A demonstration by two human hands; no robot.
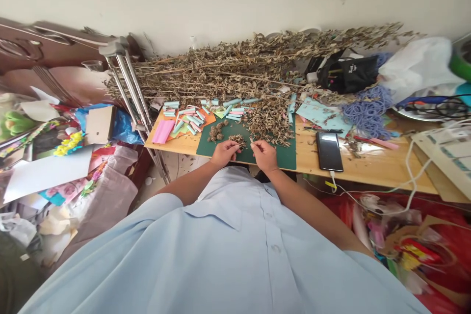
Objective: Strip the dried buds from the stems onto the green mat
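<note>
Directly ahead at 12 o'clock, over the near edge of a green cutting mat, the left hand is closed in a pinch on a small clump of dried leaves. The right hand is curled beside it with the fingertips drawn together; whether they grasp a thin stem cannot be determined.

Status of material: at 1 o'clock on the mat lies a loose heap of brittle, curled brown leaves. At 11 o'clock sit several small, rough, rounded leaf clusters. Farther out at 10 o'clock, smooth rolled paper tubes in pale blue and pink rest on flat coloured sheets on a wooden table. At 2 o'clock, a black phone lies on the wood. Beyond the mat, a long bundle of dried stalks remains thickly leaved.
</note>
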